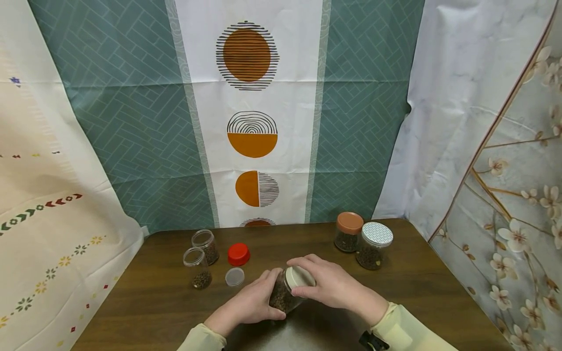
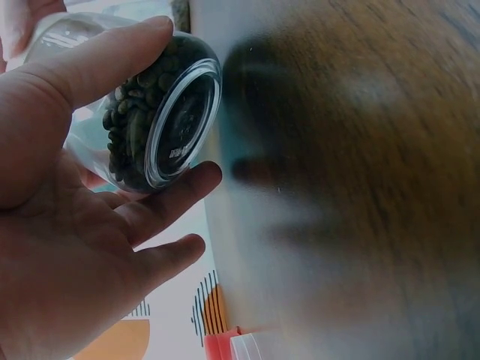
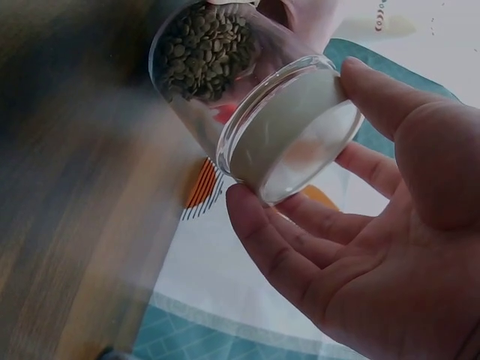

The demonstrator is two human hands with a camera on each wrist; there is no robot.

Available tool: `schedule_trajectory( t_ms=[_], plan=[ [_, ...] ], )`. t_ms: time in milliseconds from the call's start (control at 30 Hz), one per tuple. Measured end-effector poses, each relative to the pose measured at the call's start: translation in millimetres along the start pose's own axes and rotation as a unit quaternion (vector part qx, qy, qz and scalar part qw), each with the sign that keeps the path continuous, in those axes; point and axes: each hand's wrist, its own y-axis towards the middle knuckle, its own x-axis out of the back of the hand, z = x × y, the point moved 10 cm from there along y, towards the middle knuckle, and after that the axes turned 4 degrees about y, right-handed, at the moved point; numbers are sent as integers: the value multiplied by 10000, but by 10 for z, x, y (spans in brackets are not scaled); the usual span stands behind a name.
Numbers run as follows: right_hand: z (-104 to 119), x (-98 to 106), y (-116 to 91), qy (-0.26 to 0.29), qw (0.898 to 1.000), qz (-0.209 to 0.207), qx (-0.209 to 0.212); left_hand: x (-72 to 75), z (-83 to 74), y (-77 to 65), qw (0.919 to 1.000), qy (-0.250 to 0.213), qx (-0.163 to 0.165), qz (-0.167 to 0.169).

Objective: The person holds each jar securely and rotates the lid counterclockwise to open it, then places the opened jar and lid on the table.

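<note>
A clear jar (image 1: 279,295) with small dark brown pieces in it is tilted between both hands over the near part of the table. My left hand (image 1: 254,297) grips the jar's body, its thumb along one side and fingers along the other. On the jar's mouth sits a pale cream lid (image 3: 289,142), and the fingers and thumb of my right hand (image 1: 331,282) are curled around its rim. The left wrist view shows the jar's clear base (image 2: 184,124) tipped up off the tabletop, with the dark pieces gathered toward it.
Two uncovered jars, a nearer one (image 1: 197,270) and a farther one (image 1: 206,246), stand at the left. Beside them lie a red lid (image 1: 238,254) and a clear disc (image 1: 234,277). At the back right are an orange-lidded jar (image 1: 348,231) and a white-patterned-lid jar (image 1: 373,246). Cloth hangs behind the table (image 1: 145,297).
</note>
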Motion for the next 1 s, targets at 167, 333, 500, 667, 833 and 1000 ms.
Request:
schedule_trajectory(
  t_ms=[167,333,500,667,833,1000],
  plan=[
    [35,-1,-8,53,9998,50,195,32,-48,-15,9999,-9,-143,-85],
    [60,-33,-11,160,9989,290,344,50,-72,-23,9998,39,-190,-104],
    [75,-62,-15,220,9976,525,395,57,-79,-24,9997,87,-207,-125],
    [73,-82,-15,181,9969,644,406,60,-85,-27,9996,70,-245,-154],
    [80,-94,-32,203,9960,719,481,47,-70,-22,9998,58,-177,-106],
    [115,-68,-58,267,9946,732,682,38,-59,-15,9999,66,-115,-59]
  ],
)
